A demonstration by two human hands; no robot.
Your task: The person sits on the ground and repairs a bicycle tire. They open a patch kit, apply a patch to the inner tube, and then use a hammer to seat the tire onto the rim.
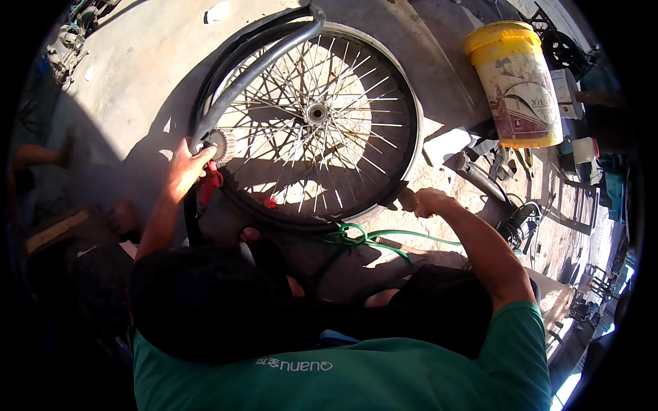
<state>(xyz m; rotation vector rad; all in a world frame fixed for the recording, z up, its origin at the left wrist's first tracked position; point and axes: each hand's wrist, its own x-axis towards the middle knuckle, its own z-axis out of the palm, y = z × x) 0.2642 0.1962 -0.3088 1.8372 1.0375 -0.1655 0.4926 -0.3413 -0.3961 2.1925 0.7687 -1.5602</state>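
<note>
A spoked wheel (317,114) lies flat on the ground in front of me, a dark tyre (410,89) around its rim. A grey-black inner tube (264,66) loops over its far left side. My left hand (184,169) is closed around the tube's near part at the wheel's left edge. Beside my thumb is a round grey disc (222,146) with a ridged edge; whether I grip it too, I cannot tell. My right hand (432,203) is closed on a flat dark tool (401,194), held against the near right edge of the tyre.
Red cloth-like material (210,181) hangs below my left hand. A green hose (353,234) coils between the wheel and my legs. To the right stand a yellow-topped bucket (515,85) and assorted parts. Another person's arm (38,156) shows at the far left.
</note>
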